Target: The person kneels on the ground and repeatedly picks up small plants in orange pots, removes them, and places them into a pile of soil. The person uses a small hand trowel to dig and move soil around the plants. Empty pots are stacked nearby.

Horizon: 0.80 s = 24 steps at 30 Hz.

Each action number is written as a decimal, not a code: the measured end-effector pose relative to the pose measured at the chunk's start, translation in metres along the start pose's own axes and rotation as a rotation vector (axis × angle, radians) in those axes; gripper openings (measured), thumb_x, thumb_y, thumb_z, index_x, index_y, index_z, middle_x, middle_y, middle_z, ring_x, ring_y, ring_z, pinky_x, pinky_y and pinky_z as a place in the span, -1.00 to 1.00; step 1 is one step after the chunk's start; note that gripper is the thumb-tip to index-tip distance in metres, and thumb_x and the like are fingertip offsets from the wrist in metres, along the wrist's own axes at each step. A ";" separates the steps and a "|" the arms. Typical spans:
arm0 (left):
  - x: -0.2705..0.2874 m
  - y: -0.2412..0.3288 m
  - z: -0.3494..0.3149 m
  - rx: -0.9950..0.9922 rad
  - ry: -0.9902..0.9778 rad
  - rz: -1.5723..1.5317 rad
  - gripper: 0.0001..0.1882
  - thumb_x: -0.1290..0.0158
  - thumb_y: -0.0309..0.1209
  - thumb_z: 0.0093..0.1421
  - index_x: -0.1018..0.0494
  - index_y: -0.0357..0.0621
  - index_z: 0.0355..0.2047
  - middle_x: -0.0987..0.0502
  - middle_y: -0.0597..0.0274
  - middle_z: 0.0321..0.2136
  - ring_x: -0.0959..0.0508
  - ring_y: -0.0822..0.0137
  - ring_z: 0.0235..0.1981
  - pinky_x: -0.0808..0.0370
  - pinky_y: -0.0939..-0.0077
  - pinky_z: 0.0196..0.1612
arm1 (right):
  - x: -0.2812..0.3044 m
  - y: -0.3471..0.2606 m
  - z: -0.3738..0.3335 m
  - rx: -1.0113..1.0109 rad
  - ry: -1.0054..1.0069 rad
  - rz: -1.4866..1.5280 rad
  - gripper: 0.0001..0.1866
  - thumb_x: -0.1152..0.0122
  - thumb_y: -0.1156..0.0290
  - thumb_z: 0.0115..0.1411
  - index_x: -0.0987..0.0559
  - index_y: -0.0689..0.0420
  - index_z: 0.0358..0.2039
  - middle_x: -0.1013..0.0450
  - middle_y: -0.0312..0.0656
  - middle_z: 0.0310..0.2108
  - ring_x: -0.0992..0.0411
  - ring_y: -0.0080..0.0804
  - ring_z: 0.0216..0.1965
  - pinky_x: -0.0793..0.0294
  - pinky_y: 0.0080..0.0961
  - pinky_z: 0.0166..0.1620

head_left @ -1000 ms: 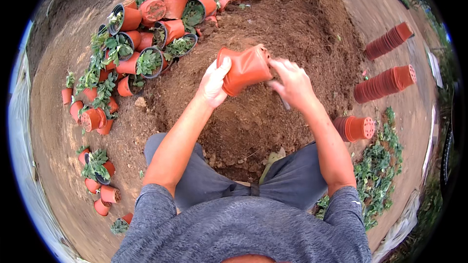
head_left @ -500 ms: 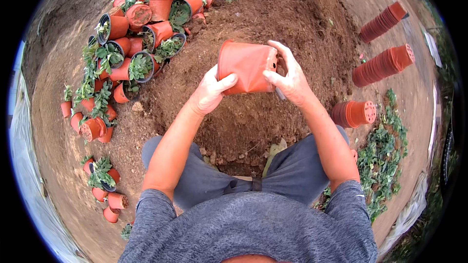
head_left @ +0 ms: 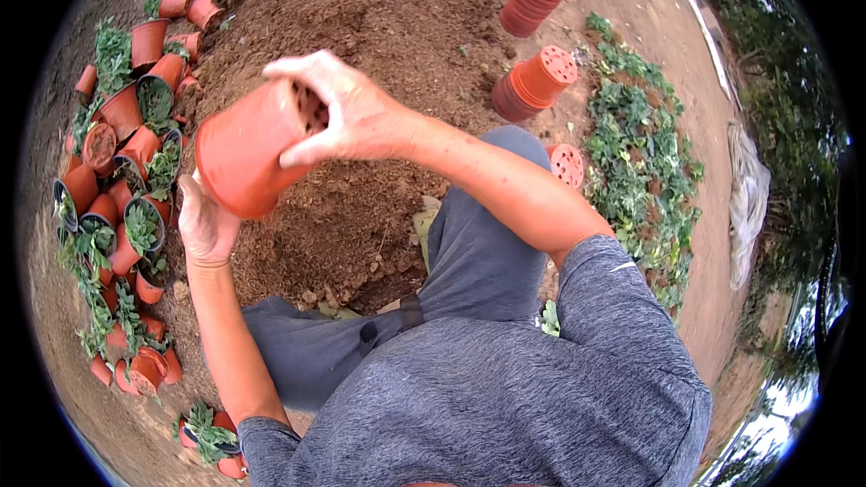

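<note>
The reddish-orange, tapered plastic pot (head_left: 245, 151) is held in the air over loose brown soil (head_left: 379, 36), toward 10 o'clock from the centre of view. Its long axis runs between 8 and 2 o'clock, the wide rim facing 8, the base 2. The outer wall is smooth and slightly blurred; dark holes pierce the base. The right hand (head_left: 361, 113), its forearm entering from 4 o'clock, has its grip closed on the base end, fingers over the upper edge, thumb against the lower wall. The left hand (head_left: 212, 227) lies at the pot's 7 o'clock side by the rim, thumb raised; its fingers are hidden, so that grip's tightness cannot be told.
</note>
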<state>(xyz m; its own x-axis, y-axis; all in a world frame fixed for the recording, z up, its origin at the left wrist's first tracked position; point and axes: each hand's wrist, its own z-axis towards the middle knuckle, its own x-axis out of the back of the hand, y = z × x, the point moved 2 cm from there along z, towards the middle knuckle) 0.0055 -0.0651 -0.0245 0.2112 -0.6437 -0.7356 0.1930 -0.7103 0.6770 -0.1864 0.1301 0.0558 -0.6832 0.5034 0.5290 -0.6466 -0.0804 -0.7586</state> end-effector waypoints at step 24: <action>0.000 -0.002 -0.031 0.280 0.211 1.125 -0.49 -0.15 -0.19 0.17 -0.41 -0.22 0.05 -0.53 0.21 -0.16 -0.50 0.41 -0.16 -0.43 0.50 -0.09 | 0.146 0.104 -0.334 -0.940 0.101 -1.050 -0.05 -0.36 -0.18 -0.08 -0.22 -0.06 0.26 -0.13 0.09 0.22 -0.15 0.12 0.21 -0.30 0.05 0.12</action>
<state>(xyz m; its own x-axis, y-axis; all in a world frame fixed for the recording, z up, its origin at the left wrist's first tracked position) 0.0347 -0.0547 -0.0248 0.2877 -0.9066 0.3088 -0.4148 0.1726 0.8934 -0.2401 0.4822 -0.0731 0.0205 0.0318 0.9993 -0.3403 0.9400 -0.0229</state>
